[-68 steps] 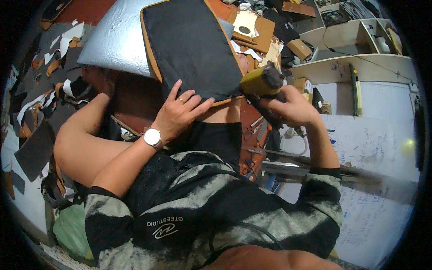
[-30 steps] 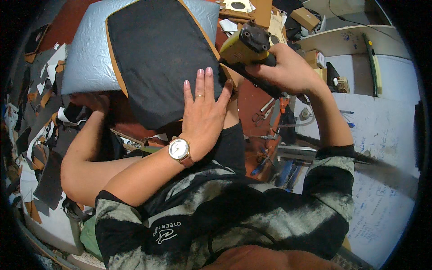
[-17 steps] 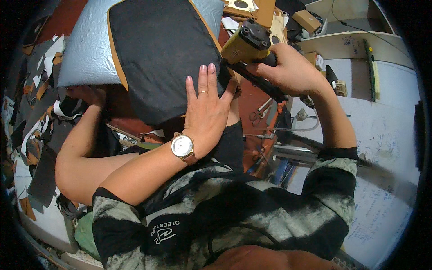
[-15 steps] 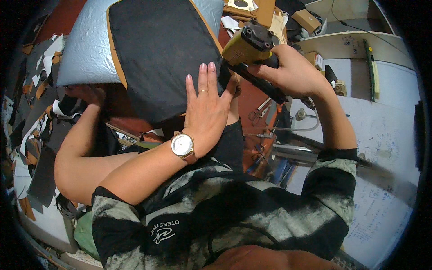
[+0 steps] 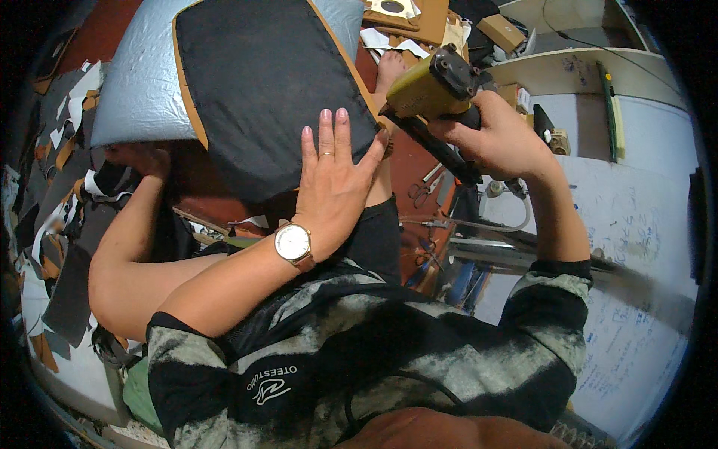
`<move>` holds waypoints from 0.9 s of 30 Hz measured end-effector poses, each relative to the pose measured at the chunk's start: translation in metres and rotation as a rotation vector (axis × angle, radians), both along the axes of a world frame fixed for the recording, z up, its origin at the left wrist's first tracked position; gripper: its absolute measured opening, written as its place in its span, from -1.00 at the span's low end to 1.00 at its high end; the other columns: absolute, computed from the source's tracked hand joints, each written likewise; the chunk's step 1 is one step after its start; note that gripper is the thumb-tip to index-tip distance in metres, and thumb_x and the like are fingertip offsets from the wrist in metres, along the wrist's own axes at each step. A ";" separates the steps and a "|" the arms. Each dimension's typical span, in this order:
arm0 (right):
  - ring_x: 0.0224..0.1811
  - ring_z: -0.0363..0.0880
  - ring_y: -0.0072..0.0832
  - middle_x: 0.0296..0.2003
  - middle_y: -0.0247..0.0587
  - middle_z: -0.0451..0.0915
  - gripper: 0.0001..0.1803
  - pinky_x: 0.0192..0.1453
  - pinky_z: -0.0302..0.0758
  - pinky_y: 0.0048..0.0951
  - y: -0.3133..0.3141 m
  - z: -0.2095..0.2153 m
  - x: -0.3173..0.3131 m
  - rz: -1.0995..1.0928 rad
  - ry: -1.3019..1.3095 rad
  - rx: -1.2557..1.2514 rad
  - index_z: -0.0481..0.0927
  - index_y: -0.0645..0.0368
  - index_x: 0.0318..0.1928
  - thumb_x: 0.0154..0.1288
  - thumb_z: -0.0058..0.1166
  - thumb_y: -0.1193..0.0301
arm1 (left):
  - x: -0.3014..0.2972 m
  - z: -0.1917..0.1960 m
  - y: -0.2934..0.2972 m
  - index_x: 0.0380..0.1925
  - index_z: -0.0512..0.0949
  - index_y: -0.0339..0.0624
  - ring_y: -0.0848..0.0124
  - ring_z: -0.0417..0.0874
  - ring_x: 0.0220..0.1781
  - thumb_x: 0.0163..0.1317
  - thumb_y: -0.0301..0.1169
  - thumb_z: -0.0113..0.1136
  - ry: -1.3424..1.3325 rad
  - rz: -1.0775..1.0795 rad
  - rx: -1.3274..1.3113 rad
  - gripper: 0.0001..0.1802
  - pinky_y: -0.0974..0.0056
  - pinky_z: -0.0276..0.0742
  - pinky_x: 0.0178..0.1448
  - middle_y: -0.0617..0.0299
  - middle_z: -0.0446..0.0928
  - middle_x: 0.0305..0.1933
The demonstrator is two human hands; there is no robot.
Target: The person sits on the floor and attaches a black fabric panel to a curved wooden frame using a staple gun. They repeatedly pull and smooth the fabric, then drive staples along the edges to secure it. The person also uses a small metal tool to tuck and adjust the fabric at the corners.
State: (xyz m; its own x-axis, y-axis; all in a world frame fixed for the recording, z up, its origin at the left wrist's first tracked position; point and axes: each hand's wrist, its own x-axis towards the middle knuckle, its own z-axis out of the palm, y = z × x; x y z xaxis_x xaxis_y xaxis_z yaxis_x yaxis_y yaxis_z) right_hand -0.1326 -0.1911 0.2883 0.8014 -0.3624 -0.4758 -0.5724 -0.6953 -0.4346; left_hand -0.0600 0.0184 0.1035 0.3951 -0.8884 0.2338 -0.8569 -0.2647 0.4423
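My left hand [image 5: 333,187] lies flat on black fabric [image 5: 258,90] with its fingers spread, a wristwatch [image 5: 292,243] at the wrist. The fabric covers a cushion-like piece with tan edging [image 5: 184,82], and a shiny silver-blue sheet [image 5: 138,93] shows behind it. To the right, my right hand [image 5: 508,138] is wrapped around the handle of a yellow and black staple gun [image 5: 422,90]. The gun's nose points at the piece's right edge, close to my left fingers; whether it touches is hard to see.
Scissors [image 5: 422,196] and other tools lie on the reddish floor below the staple gun. A grey hose [image 5: 516,227] curves there. Fabric and leather scraps [image 5: 67,202] are heaped at the left. A marked white board [image 5: 624,217] and a small cardboard box [image 5: 502,33] are at the right.
The staple gun and my right hand have shifted right and slightly down. My left hand has slid a little left, staying flat on the fabric. A bare foot shows beside the gun.
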 end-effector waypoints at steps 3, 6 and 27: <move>-0.48 0.47 -0.64 -0.49 -0.35 0.61 -0.56 -0.40 0.42 -0.43 0.002 -0.006 0.001 0.034 -0.039 0.021 0.74 0.27 0.01 0.42 0.28 0.12 | 0.000 0.002 -0.001 0.54 0.42 0.22 -0.40 0.18 0.68 0.52 -0.32 0.06 -0.002 0.022 -0.018 -0.41 -0.47 0.08 0.65 -0.48 0.21 0.62; -0.36 0.57 -0.56 -0.35 -0.25 0.71 -0.54 -0.22 0.56 -0.35 -0.001 -0.012 0.000 0.033 0.040 0.001 0.74 0.31 0.06 0.42 0.28 0.14 | -0.002 0.000 -0.003 0.47 0.49 0.18 -0.40 0.18 0.68 0.52 -0.29 0.07 -0.012 0.037 -0.048 -0.47 -0.46 0.08 0.65 -0.49 0.23 0.60; -0.11 0.72 -0.35 -0.11 -0.01 0.80 -0.50 0.06 0.63 -0.22 0.008 0.009 -0.011 0.079 -0.081 0.067 0.71 0.31 0.10 0.37 0.31 0.14 | -0.005 -0.004 -0.003 0.61 0.26 0.64 -0.49 0.19 0.66 0.58 -0.23 -0.01 -0.100 0.002 0.014 -0.35 -0.62 0.13 0.55 -0.58 0.19 0.60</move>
